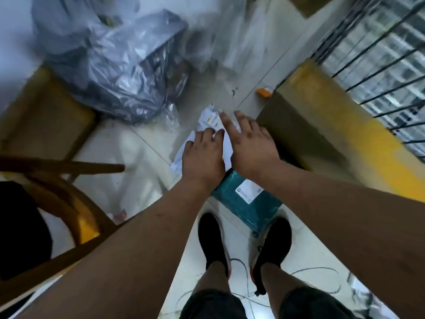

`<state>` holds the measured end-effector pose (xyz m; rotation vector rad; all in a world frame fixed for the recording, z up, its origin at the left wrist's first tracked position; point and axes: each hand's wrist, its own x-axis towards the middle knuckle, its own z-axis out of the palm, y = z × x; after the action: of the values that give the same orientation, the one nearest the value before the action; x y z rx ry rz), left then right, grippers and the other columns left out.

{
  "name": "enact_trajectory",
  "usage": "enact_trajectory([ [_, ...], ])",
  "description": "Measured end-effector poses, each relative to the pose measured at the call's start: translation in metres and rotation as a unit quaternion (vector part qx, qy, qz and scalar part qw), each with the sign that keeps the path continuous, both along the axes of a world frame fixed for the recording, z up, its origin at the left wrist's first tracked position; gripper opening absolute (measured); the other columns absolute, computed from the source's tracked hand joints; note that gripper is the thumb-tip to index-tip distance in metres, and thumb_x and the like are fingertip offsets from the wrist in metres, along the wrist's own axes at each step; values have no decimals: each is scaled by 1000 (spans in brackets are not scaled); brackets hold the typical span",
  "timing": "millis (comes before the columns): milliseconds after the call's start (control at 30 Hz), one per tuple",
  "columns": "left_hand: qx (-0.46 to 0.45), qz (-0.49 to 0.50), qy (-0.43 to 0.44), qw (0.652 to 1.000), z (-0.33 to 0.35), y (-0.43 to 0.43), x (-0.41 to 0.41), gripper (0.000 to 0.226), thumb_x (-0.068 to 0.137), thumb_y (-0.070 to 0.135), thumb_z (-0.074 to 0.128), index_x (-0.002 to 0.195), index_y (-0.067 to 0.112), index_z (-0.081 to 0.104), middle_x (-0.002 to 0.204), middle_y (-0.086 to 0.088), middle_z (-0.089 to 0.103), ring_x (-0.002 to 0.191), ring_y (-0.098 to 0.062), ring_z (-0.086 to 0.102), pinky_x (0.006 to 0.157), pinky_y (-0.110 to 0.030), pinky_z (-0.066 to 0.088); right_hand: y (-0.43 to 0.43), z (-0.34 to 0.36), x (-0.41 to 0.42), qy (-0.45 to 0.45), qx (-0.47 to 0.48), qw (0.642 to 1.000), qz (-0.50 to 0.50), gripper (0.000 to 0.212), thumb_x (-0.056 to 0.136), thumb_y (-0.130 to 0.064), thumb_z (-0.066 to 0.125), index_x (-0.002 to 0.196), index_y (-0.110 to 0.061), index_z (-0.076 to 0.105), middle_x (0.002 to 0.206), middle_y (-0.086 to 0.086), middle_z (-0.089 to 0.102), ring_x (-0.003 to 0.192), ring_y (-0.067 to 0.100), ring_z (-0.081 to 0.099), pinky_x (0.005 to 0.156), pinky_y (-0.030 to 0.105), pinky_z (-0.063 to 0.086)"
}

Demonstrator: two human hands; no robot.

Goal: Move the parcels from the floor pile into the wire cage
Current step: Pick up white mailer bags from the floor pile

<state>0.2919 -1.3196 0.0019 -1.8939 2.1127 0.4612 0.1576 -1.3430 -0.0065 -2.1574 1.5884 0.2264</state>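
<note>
Surface: pale tiled floor [147,143], marked and littered, with thin cables [310,270] trailing near the person's black shoes [212,238]. The wire cage [379,54] stands at the upper right. Just beside it is a brown cardboard box [322,116] with a yellow band. A crumpled grey plastic bag [119,72] lies at the upper left, a wooden chair [69,203] is at the left edge, and a small orange item [264,92] sits on the floor near the box corner. The view is blurred. A white parcel [208,120] lies on the floor ahead of the feet. A teal parcel [236,203] with a white label [249,191] lies nearer the shoes, under the right wrist. The left hand [203,155] is over the white parcel with fingers bent down onto its wrapping; whether they actually clasp it cannot be told. The right hand [250,143] is alongside, fingers straight and spread above the same parcel, holding nothing; contact cannot be confirmed.
</note>
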Motion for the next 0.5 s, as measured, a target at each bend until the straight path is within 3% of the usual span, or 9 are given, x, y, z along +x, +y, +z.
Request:
enact_trajectory([
  [133,-40,-48,13,998,94,-31,-24,54,90,32,60,140,15,49,141,-6,49,128,-26,46,99,-41,39,-15,92,-10,-29,-28,997,-62,108,82,-31,72,162,-27,0,165,11,19,149,33,26,112,47,35],
  [267,-81,-79,46,992,185,-53,-49,44,88,28,63,128,13,54,127,-7,55,118,-29,52,92,-41,41,-26,186,-35,-34,-52,991,-120,100,85,-32,68,162,-20,5,164,11,21,148,33,26,113,47,35],
  [500,-126,-202,85,968,334,-59,-107,45,85,28,64,128,17,56,124,-8,57,118,-32,52,93,-47,44,-11,348,-96,-21,-79,967,-241,90,82,-33,70,157,-18,21,152,10,36,140,34,35,107,50,41],
])
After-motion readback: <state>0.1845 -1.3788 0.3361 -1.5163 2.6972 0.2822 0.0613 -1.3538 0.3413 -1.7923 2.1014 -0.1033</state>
